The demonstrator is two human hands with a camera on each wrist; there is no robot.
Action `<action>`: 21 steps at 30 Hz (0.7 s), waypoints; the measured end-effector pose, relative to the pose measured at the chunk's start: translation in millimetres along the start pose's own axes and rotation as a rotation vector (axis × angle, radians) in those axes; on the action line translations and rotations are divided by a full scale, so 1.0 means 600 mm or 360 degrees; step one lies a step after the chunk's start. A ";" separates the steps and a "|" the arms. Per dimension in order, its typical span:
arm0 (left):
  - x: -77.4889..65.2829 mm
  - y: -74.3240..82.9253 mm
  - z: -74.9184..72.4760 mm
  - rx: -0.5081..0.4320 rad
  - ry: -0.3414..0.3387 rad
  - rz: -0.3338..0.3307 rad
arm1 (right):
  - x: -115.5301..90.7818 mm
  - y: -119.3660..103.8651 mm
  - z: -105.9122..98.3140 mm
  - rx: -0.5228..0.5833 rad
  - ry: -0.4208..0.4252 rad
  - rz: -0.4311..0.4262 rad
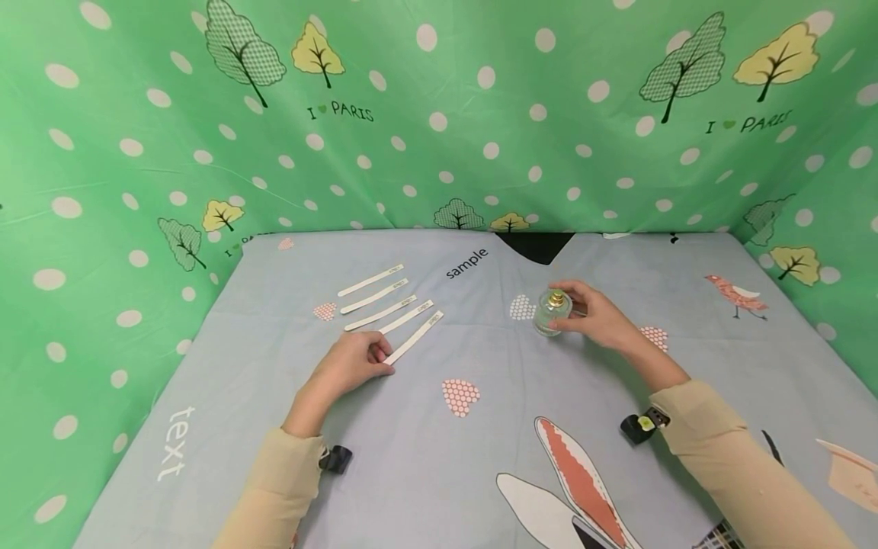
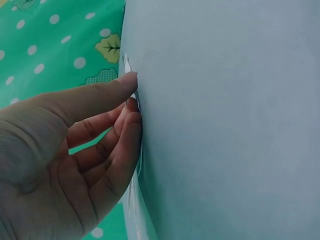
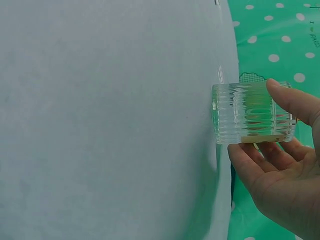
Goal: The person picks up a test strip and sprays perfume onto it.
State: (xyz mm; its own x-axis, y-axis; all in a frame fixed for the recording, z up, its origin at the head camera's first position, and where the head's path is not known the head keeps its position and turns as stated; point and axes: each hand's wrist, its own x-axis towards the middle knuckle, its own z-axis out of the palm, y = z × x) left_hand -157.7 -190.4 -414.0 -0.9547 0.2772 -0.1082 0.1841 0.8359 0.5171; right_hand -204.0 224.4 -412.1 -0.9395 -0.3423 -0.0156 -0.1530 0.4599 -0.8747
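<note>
While the left hand (image 1: 353,362) pinches a scent strip (image 1: 414,338), the right hand (image 1: 598,317) grips a glass perfume bottle (image 1: 549,314).

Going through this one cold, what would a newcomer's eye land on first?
Probably the loud green backdrop with white dots, filling the top and both sides of the head view. Next, the clear glass bottle with its gold-coloured top, held in the right grip right of centre. Left of centre, five white strips lie slanted in a row, the left grip pinching the nearest.
</note>
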 end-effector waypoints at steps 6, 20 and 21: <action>0.000 -0.001 -0.001 -0.0072 0.0002 -0.0030 | -0.002 -0.002 -0.001 0.0004 0.0002 0.0004; 0.001 -0.001 -0.001 -0.0122 0.0114 -0.0078 | -0.004 -0.005 0.000 -0.0013 0.0024 -0.0030; 0.002 -0.001 0.000 -0.0122 0.0122 -0.0078 | -0.004 -0.004 0.000 -0.0019 0.0030 -0.0033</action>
State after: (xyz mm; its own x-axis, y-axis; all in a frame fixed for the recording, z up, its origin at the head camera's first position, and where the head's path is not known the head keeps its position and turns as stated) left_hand -158.8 -190.9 -414.3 -0.9777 0.1975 -0.0710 0.1213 0.8080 0.5766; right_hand -201.5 224.1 -409.7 -0.9416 -0.3366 0.0115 -0.1760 0.4628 -0.8688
